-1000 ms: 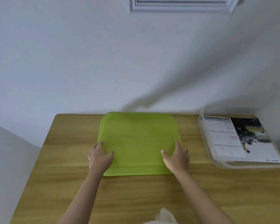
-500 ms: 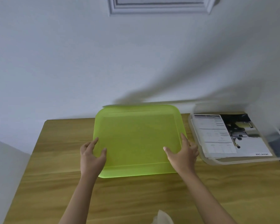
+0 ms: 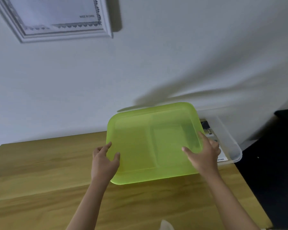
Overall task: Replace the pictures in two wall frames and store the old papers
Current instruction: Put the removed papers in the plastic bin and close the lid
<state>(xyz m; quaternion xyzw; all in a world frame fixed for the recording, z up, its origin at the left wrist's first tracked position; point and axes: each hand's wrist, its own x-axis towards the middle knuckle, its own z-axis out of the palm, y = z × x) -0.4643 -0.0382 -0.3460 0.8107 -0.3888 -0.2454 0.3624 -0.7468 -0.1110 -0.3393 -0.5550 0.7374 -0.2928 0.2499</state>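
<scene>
A translucent green lid [image 3: 145, 143] is held above the wooden table [image 3: 40, 171], tilted, its right half over a clear plastic box [image 3: 231, 140]. My left hand [image 3: 103, 161] grips the lid's left edge, thumb on top. My right hand [image 3: 204, 155] grips its right edge. Papers [image 3: 221, 159] lie in the box, mostly hidden by the lid and my right hand. A white wall frame [image 3: 65, 32] with a printed sheet hangs on the wall at the upper left.
The white wall rises directly behind the table. To the right of the table lies a dark floor area [image 3: 276, 163]. The box sits at the table's far right corner.
Both hands lifted the green lid off the table and carried it right, so it now partly covers the clear box. The view has swung left and up, showing more of the wall frame.
</scene>
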